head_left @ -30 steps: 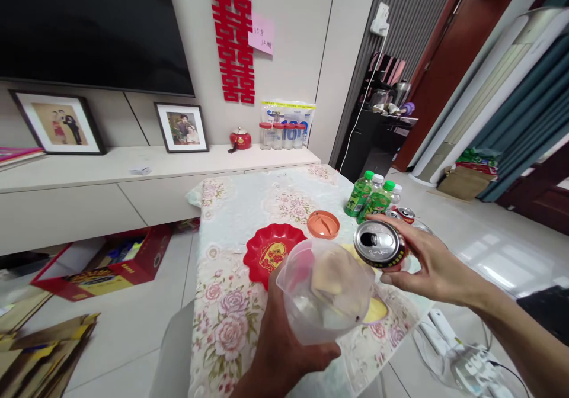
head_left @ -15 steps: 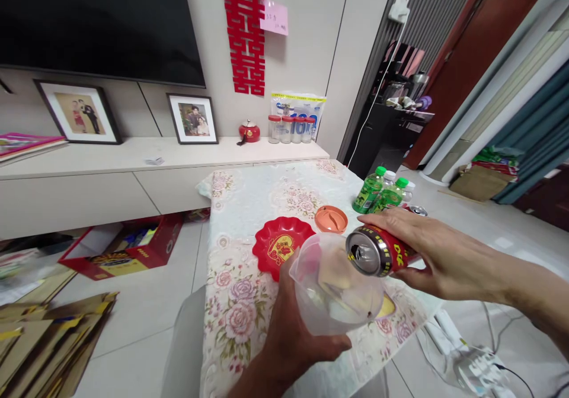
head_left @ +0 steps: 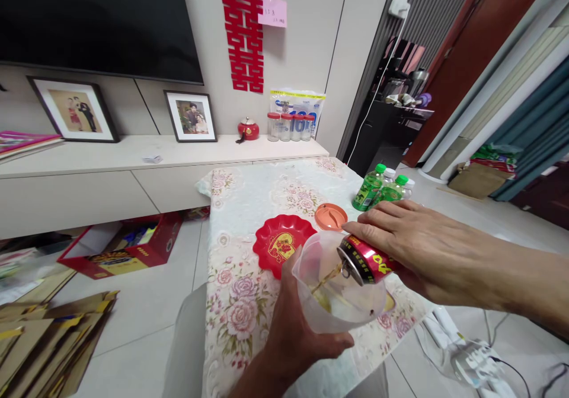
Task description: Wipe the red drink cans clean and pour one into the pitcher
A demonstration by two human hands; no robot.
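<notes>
My right hand (head_left: 400,244) is wrapped round a red and black drink can (head_left: 367,260), tipped steeply with its opened top facing down and left. An amber stream of drink (head_left: 328,276) runs from the can into a translucent plastic bowl (head_left: 351,312). My left hand (head_left: 296,333) grips that bowl from its left side, thumb along the near wall and fingers behind. Just beyond the bowl lie a red scalloped plate (head_left: 267,250) and an orange divided dish (head_left: 331,215).
Several bottles with green and white caps (head_left: 368,188) stand at the table's far right. Flowered cloth (head_left: 240,315) covers the table. A power strip (head_left: 475,359) with cables lies on the floor at right; flattened cardboard (head_left: 57,339) and a red box (head_left: 155,253) at left.
The can has tilted further down over the bowl and moved slightly left. Liquid now pours from it, where none showed before. My left hand and the bowl have hardly moved.
</notes>
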